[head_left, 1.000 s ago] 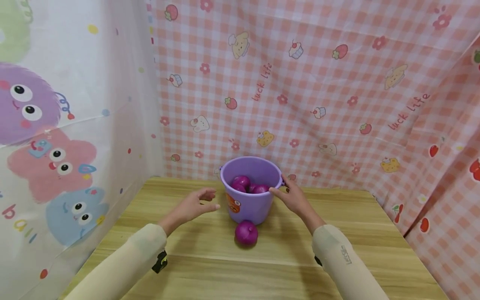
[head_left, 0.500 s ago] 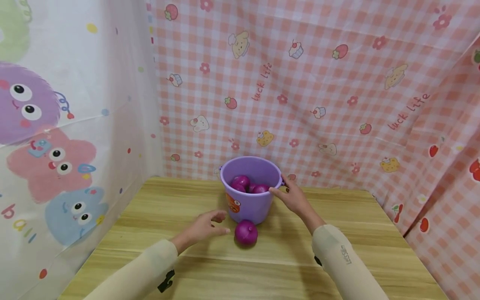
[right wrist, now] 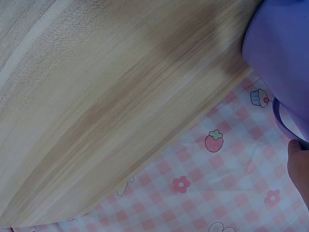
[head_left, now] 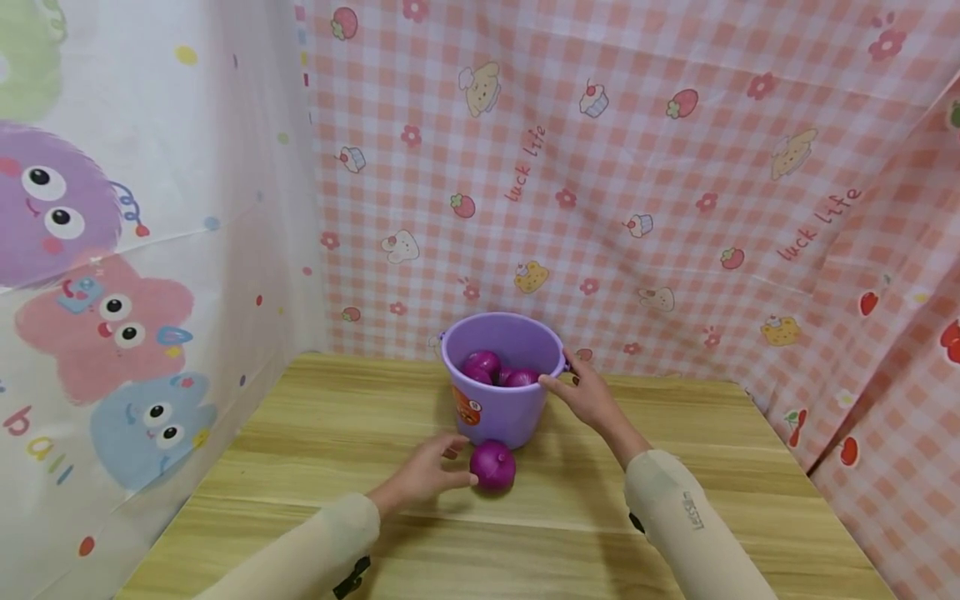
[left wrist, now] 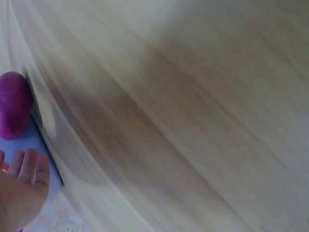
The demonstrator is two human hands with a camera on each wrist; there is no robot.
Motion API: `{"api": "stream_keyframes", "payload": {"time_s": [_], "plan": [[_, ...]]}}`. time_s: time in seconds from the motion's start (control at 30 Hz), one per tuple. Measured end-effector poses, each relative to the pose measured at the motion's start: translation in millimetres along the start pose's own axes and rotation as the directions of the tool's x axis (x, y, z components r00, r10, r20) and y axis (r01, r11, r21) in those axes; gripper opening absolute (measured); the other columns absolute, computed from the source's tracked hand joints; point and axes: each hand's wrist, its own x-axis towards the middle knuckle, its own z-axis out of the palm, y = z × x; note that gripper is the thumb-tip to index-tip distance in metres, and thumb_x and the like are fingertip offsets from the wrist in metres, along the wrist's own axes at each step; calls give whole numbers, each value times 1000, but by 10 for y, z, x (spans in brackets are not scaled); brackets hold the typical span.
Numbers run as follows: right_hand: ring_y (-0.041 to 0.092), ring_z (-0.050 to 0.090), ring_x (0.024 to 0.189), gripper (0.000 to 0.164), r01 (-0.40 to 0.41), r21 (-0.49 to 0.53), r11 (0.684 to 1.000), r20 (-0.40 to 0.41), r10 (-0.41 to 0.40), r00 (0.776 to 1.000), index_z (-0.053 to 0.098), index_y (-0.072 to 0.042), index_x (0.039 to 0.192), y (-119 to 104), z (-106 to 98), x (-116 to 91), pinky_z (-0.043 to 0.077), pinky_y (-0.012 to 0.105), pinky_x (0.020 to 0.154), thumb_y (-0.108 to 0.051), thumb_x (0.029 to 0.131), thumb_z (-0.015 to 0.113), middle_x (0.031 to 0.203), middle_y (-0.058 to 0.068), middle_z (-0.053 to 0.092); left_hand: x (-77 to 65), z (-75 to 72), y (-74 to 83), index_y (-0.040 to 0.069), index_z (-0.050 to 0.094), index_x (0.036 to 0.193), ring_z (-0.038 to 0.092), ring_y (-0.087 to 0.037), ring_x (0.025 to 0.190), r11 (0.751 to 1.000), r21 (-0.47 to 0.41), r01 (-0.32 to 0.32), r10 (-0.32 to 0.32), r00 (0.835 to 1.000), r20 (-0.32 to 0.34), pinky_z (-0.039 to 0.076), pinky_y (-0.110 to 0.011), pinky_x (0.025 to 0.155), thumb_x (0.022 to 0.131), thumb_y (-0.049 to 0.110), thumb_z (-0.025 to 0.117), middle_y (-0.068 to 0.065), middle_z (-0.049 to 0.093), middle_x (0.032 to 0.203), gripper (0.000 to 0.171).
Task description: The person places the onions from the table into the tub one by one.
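A purple bucket (head_left: pixel 502 412) stands upright near the back of the table, with several red onions (head_left: pixel 522 378) inside. One more red onion (head_left: pixel 492 467) sits on the wood right in front of it; the left wrist view also has this onion (left wrist: pixel 13 106), at its left edge. Beside that onion, on its left, is my left hand (head_left: pixel 426 477), fingers loosely bent and thumb tip at the onion's side; whether they touch I cannot tell. With thumb and fingers at the rim, my right hand (head_left: pixel 588 400) grips the bucket on its right side.
The wooden table (head_left: pixel 675 517) ends just behind the bucket, where a pink checked cloth (head_left: pixel 645 167) hangs. On the left hangs a white cartoon-printed cloth (head_left: pixel 247 167). The bucket's handle (right wrist: pixel 282 121) loops down in the right wrist view.
My left hand has come down and to the right, from beside the bucket to the loose onion. My right hand, the bucket and the onions have stayed in place.
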Motion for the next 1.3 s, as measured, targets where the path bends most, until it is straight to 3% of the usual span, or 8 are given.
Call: {"api": "stream_keyframes", "payload": {"time_s": [0.3, 0.6, 1.0, 1.3], "plan": [[37, 41, 137, 78, 8, -4, 1000, -7, -8, 1000, 31, -8, 156, 3, -6, -17, 30, 59, 112, -40, 95, 67, 149, 20, 44, 113, 169, -59, -4, 57, 129, 59, -31, 106, 996, 69, -54, 54, 999, -3, 51, -47, 92, 82, 22, 84, -15, 62, 117, 60], [37, 40, 137, 73, -4, -4, 1000, -3, 4, 1000, 31, -10, 156, -18, -4, -9, 30, 58, 113, -32, 96, 67, 150, 19, 44, 197, 256, -48, -2, 51, 137, 59, -29, 111, 995, 102, -10, 7, 1000, 26, 51, -44, 95, 81, 26, 84, -16, 60, 124, 71], [37, 41, 137, 71, 4, 3, 1000, -8, -4, 1000, 31, -9, 156, -10, 1, -10, 30, 59, 112, -29, 97, 66, 149, 19, 45, 225, 277, -23, -3, 50, 137, 55, -34, 119, 989, 148, 13, -18, 999, 33, 47, -50, 99, 79, 25, 86, -20, 57, 131, 74], [39, 41, 136, 72, 9, 1, 1000, -13, -9, 1000, 30, -8, 156, -9, -3, -8, 30, 60, 112, -27, 97, 66, 149, 21, 44, 196, 238, 33, 0, 53, 134, 57, -28, 113, 991, 132, 4, -10, 999, 45, 50, -45, 95, 78, 26, 86, -14, 60, 124, 71]]}}
